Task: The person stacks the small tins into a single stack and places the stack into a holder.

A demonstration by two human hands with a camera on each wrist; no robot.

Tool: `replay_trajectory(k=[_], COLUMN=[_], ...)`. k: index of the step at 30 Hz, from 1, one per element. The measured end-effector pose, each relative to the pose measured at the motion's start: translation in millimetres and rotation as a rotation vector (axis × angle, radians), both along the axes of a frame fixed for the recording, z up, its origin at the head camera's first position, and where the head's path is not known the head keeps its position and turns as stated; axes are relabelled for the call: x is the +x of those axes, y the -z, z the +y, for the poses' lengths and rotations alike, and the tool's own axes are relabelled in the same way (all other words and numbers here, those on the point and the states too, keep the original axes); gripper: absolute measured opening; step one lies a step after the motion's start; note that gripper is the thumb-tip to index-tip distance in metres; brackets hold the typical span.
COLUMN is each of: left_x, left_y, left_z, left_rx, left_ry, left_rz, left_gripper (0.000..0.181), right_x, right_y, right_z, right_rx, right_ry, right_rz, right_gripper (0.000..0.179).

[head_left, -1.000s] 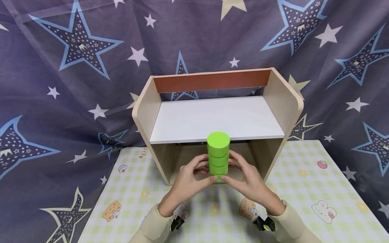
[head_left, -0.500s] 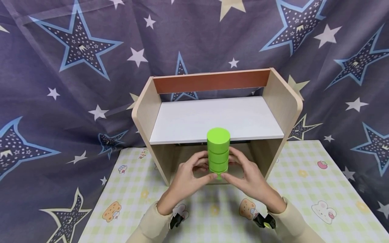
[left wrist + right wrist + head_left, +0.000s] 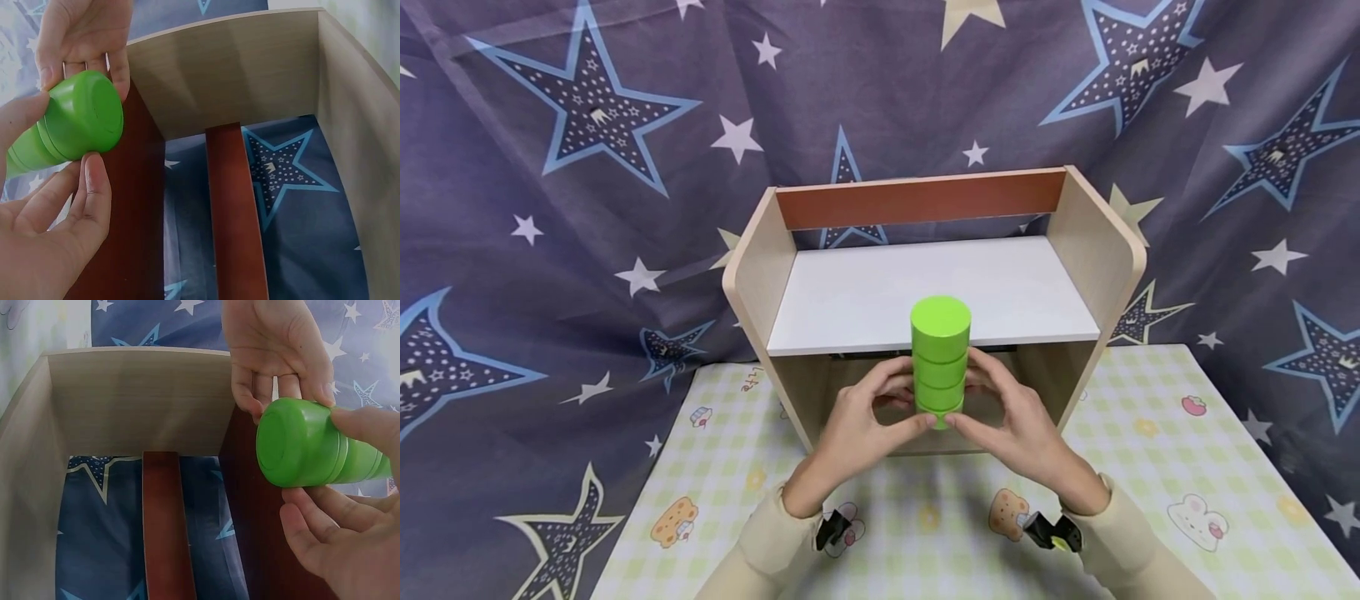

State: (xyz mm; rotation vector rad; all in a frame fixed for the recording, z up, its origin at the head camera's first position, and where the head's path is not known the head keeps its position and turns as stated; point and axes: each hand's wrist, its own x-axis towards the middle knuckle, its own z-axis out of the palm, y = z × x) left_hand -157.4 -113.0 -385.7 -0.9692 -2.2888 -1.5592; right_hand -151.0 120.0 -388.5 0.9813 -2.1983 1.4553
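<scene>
A bright green cylinder (image 3: 940, 354) made of stacked round sections stands upright in front of the small shelf unit. My left hand (image 3: 857, 429) grips its lower part from the left, and my right hand (image 3: 1018, 429) from the right. Both thumbs lie at the near side of its lower end, with the other fingers round the far side and partly hidden. In the left wrist view, the lower end of the cylinder (image 3: 87, 115) is smooth with a rounded edge. The right wrist view shows a faint circle on that end of the cylinder (image 3: 294, 447).
A wooden shelf unit (image 3: 932, 292) with a white upper board and a reddish-brown back rail (image 3: 925, 200) stands behind the hands. The table (image 3: 1150, 500) wears a green checked cloth with cartoon prints. A dark starry curtain (image 3: 865, 83) hangs behind.
The green cylinder and both hands have risen a little, so its top now covers more of the white board. The grip looks the same.
</scene>
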Motion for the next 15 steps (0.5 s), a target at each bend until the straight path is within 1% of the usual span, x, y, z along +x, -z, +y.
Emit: replay_trajectory(k=[7, 11, 15], left_x=[-3.0, -3.6, -5.1], left_y=[-5.9, -11.5, -17.7], left_z=[-0.9, -1.7, -2.2], left_rx=[-0.010, -0.001, -0.007], left_ry=[0.003, 0.010, 0.004], left_rz=[0.028, 0.042, 0.069], left_gripper=[0.065, 0.064, 0.064], right_x=[-1.7, -3.4, -5.1], right_y=[-7.3, -13.4, -20.0], right_z=[-0.5, -1.3, -1.6], right_rx=[-0.014, -0.022, -0.022], right_ry=[-0.014, -0.033, -0.041], right_rz=[0.006, 0.012, 0.021], right_gripper=[0.085, 0.084, 0.083])
